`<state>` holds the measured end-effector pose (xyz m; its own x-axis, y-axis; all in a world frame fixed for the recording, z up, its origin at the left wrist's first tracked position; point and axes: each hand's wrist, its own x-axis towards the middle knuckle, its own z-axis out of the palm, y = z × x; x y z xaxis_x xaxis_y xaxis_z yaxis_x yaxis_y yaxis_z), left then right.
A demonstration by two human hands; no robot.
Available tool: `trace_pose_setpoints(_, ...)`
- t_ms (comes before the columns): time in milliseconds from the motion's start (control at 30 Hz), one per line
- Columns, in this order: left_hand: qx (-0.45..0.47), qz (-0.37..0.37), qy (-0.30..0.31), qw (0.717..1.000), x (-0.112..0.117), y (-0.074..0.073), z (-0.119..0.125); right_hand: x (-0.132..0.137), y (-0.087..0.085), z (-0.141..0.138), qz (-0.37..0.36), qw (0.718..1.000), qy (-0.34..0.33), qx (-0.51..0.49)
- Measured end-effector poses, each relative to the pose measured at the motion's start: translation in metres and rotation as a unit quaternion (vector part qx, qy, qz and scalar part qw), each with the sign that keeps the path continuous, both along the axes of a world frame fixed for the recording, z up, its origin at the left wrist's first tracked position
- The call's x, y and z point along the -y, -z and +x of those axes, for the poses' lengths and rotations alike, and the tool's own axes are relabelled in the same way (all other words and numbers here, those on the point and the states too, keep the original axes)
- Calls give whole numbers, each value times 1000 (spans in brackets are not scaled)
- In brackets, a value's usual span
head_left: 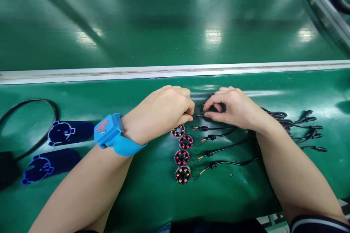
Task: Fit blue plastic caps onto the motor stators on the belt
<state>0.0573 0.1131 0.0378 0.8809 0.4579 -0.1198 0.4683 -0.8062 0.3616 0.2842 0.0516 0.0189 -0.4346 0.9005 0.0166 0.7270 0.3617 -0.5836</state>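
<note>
My left hand (pixel 166 111), with a blue wrist strap (pixel 119 134) on its wrist, is closed with thumb and fingertips together on what looks like a motor stator, mostly hidden behind the hand. Thin wires (pixel 199 116) run from there to my right hand (pixel 232 107), whose thumb and index finger pinch their coloured end. Below my left hand, several round stators with copper or red windings (pixel 186 142) lie in a column. Thin leads join each one to a black cable (pixel 222 150) with a small grommet, running right beneath my right forearm.
Black cable plugs (pixel 311 127) fan out at the right, beside bundled cables (pixel 281 118). Two dark blue housings (pixel 79 133) and a black cable loop (pixel 53 105) lie at the left. A pale metal rail (pixel 175 72) crosses the green tabletop (pixel 153 196) behind my hands.
</note>
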Motion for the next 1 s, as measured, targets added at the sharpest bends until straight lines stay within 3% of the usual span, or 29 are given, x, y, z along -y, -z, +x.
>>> trace_pose_setpoints(267, -32, 8, -5, 999, 4, 2, 6, 0, 1, -3, -32, 998, -26, 54)
trace_pose_setpoints(1000, -33, 35, -3, 999, 8, 0, 13, 2, 4, -5, -55, 997, -28, 54)
